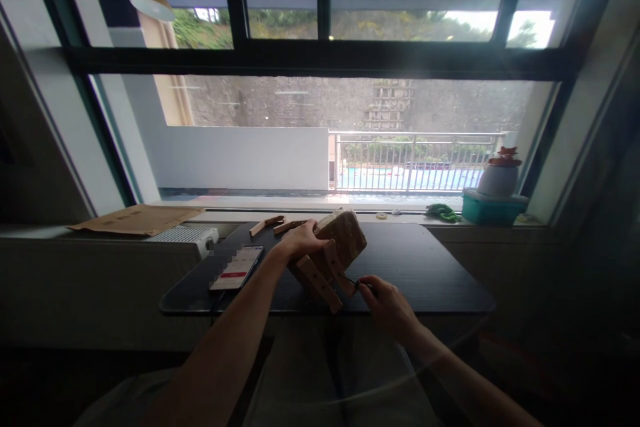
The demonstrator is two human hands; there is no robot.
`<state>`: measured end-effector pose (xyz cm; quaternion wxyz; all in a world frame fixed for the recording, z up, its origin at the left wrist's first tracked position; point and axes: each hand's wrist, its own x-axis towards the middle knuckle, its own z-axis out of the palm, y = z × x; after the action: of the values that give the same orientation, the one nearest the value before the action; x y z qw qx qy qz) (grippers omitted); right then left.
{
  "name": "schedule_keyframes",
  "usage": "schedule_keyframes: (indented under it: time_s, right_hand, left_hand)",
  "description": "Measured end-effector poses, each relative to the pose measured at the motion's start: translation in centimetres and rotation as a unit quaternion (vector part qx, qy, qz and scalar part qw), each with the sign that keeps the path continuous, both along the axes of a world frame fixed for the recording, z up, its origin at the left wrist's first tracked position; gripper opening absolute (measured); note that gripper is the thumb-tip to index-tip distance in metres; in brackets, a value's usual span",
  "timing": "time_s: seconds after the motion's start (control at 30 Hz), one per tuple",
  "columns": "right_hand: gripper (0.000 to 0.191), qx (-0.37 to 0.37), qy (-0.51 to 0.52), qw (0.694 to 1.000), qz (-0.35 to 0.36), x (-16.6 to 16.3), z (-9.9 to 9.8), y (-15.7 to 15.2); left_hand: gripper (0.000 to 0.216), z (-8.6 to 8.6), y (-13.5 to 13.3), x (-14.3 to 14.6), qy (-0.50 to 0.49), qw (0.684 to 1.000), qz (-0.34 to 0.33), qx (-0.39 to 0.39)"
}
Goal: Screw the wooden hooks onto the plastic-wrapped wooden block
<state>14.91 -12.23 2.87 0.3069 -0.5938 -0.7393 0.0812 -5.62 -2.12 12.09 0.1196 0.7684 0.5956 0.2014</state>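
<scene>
A small wooden piece of furniture (344,240) with pale wooden legs lies tilted on the dark table (425,273). My left hand (299,240) is closed over its top left side and holds it steady. My right hand (385,303) is pinched round a thin dark tool (361,284) whose tip meets one of the legs near the table's front edge. Two loose wooden legs (277,223) lie on the table behind the piece.
A phone (237,268) with a lit screen lies on the table's left part. On the windowsill stand a white device (183,235), a brown envelope (137,219), a green cloth (443,213) and a teal box (493,208) with a white pot on it.
</scene>
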Motion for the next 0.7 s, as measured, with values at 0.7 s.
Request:
schedule_keyframes:
  time_s: [0.7]
  right_hand:
    - [0.035,0.050,0.080,0.995,0.021,-1.0,-1.4,0.5]
  left_hand:
    - [0.065,0.0,0.1,0.0,-0.003,1.000,-0.006,0.001]
